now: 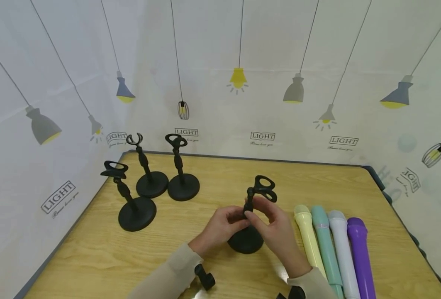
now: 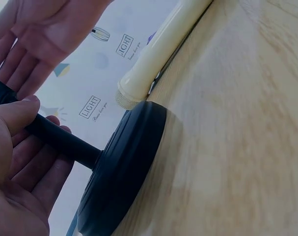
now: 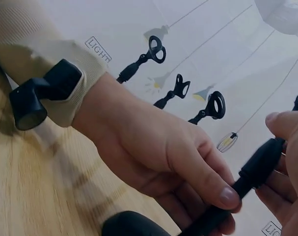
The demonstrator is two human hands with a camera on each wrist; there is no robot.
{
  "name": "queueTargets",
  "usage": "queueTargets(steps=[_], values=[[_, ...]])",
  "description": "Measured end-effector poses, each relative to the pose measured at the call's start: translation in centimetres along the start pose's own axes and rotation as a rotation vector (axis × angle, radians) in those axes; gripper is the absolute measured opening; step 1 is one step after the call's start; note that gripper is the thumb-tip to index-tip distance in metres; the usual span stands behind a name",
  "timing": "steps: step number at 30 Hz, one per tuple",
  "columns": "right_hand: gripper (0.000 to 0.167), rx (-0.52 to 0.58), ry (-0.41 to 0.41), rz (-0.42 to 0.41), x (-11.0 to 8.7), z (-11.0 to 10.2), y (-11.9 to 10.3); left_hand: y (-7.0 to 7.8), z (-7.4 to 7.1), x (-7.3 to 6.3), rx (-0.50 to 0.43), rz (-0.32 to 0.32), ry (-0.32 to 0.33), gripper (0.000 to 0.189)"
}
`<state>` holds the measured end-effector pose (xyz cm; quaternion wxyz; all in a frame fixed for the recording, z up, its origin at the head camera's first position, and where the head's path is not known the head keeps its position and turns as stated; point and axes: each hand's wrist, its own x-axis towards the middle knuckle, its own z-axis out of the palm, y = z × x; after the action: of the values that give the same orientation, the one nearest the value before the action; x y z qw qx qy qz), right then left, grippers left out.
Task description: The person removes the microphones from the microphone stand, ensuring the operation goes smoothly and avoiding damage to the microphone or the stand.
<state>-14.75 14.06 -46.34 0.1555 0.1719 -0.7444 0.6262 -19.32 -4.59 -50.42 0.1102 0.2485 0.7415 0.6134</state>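
Note:
A black desktop microphone stand (image 1: 245,243) is between my two hands at the middle of the table, with its round base low and its double-ring clip (image 1: 266,189) at the top. My left hand (image 1: 220,227) holds the pole (image 2: 65,141) between thumb and fingers. Higher up, my right hand (image 1: 276,226) pinches the thicker grip section (image 3: 261,162) just below the clip. In the left wrist view the base (image 2: 126,169) stands on edge in the tilted picture, against the wooden surface.
Three similar black stands (image 1: 137,214) (image 1: 152,185) (image 1: 183,187) stand at the back left. To the right lie several microphones side by side: yellow (image 1: 310,238), mint green (image 1: 326,245), white (image 1: 343,251) and purple (image 1: 362,255). A printed cloth (image 1: 213,104) surrounds the wooden table (image 1: 93,257).

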Motion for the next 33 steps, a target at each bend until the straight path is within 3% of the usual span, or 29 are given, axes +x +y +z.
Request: queueTargets(steps=[12,19,24,33], values=[[0.028,0.079,0.068,0.088,0.5,2.1,0.2,0.2,0.2,0.1,0.010,-0.009,0.024,0.027],[0.025,0.053,0.089,0.112,0.5,2.4,0.3,0.1,0.2,0.0,0.026,0.005,0.033,0.026],[0.025,-0.011,0.038,0.117,0.6,2.0,0.4,0.2,0.2,0.1,0.054,0.000,0.051,0.023],[0.036,-0.018,-0.168,0.095,1.0,0.5,0.5,0.2,0.1,0.2,0.080,-0.006,0.052,0.019]])
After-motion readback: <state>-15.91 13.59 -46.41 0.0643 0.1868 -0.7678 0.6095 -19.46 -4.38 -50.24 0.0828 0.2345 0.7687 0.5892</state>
